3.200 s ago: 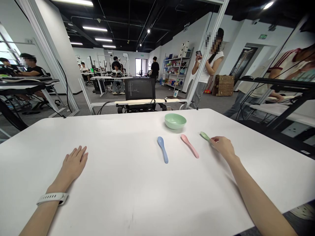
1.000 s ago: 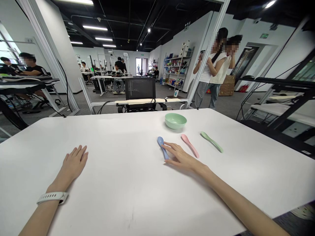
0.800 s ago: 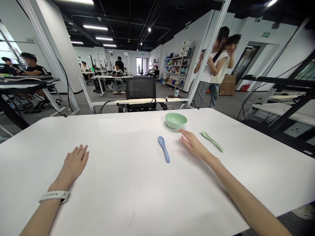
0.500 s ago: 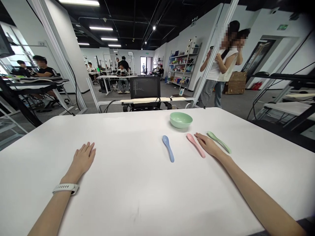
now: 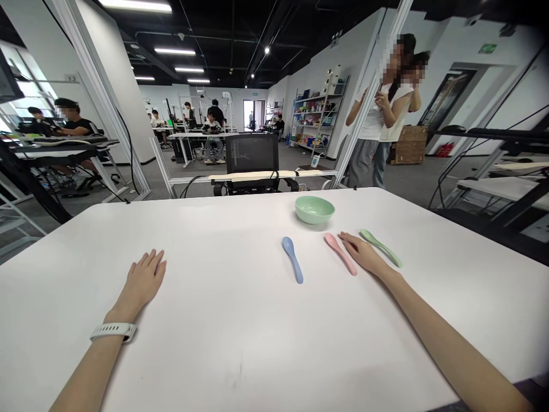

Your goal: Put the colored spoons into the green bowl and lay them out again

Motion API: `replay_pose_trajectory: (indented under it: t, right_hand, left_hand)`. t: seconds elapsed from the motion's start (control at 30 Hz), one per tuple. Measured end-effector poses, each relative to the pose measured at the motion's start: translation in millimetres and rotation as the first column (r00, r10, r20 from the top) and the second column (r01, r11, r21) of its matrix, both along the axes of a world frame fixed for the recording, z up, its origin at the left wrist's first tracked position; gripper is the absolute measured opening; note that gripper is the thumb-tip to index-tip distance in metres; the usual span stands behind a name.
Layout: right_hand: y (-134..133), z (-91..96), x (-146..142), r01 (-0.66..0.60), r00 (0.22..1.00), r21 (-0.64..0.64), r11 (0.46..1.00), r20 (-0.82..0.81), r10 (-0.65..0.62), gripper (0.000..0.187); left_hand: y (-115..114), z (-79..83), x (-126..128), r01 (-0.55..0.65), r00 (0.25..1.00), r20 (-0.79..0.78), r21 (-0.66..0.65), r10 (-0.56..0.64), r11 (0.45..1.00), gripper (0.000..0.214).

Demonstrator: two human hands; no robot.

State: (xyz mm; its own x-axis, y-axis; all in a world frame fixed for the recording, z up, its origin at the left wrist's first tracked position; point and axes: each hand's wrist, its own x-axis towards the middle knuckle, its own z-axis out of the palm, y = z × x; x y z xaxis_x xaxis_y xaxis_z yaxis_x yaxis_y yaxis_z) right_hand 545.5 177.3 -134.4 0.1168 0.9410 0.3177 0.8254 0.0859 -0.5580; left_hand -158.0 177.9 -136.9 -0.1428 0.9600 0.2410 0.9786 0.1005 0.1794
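Note:
My left hand (image 5: pixel 144 280) lies flat on the left part of the white table (image 5: pixel 206 320), fingers stretched out and holding nothing. On the right, my right hand (image 5: pixel 362 252) rests on the tabletop between a pink spoon (image 5: pixel 341 253) and a green spoon (image 5: pixel 381 248), with its fingers extended and no object in them. Left of the pink spoon lies a blue spoon (image 5: pixel 293 260), its bowl end pointing away from me. Behind the spoons a light green bowl (image 5: pixel 314 210) stands upright near the table's far edge.
A metal frame post (image 5: pixel 364 109) rises beyond the far right corner, and another post (image 5: pixel 100 97) at the left. Past the far edge stands a black mesh chair (image 5: pixel 252 153). Two people (image 5: pixel 381 114) stand behind the right post; others sit farther back.
Both hands, the spoons and the bowl keep their places on the table. The whole view has shifted very slightly. In the background, the standing people have moved a little.

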Motion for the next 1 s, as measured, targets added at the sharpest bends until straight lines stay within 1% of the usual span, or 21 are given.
replay_pose_trajectory:
  t: [0.1,0.37,0.77,0.83,0.9,0.97,1.0]
  right_hand:
    - [0,-0.1,0,-0.007,1.000,0.005,1.000,-0.001,0.007,0.042]
    - [1,-1.1,3,-0.004,1.000,-0.034,0.999,0.016,0.004,0.047]
    - [3,-8.2,9,-0.025,0.998,-0.021,0.999,0.052,0.026,0.049]
    - [3,-5.9,9,-0.009,0.997,0.026,1.000,0.079,0.007,0.051]
    - [1,0.5,4,0.013,0.994,0.125,0.992,0.107,-0.026,0.052]
    - [-5,10.3,-7,0.018,0.992,0.237,0.971,0.117,-0.047,0.049]
    - [-8,15.6,-16,-0.001,0.993,0.278,0.961,0.118,-0.033,0.047]
  left_hand:
    - [0,-0.4,0,-0.001,1.000,0.000,0.007,0.001,1.000,0.073]
    - [0,0.2,1,0.007,1.000,0.011,-0.011,-0.007,1.000,0.078]
    - [0,-1.7,-1,0.004,1.000,0.010,-0.036,-0.003,0.999,0.078]
    - [0,-1.7,-1,-0.001,1.000,0.004,-0.049,0.001,0.999,0.079]
    - [1,-1.9,-1,-0.011,1.000,-0.003,-0.056,0.010,0.998,0.079]
    - [1,-2.1,-2,-0.015,1.000,-0.006,-0.061,0.014,0.998,0.079]
    - [1,-2.2,-2,-0.013,1.000,-0.006,-0.062,0.013,0.998,0.080]
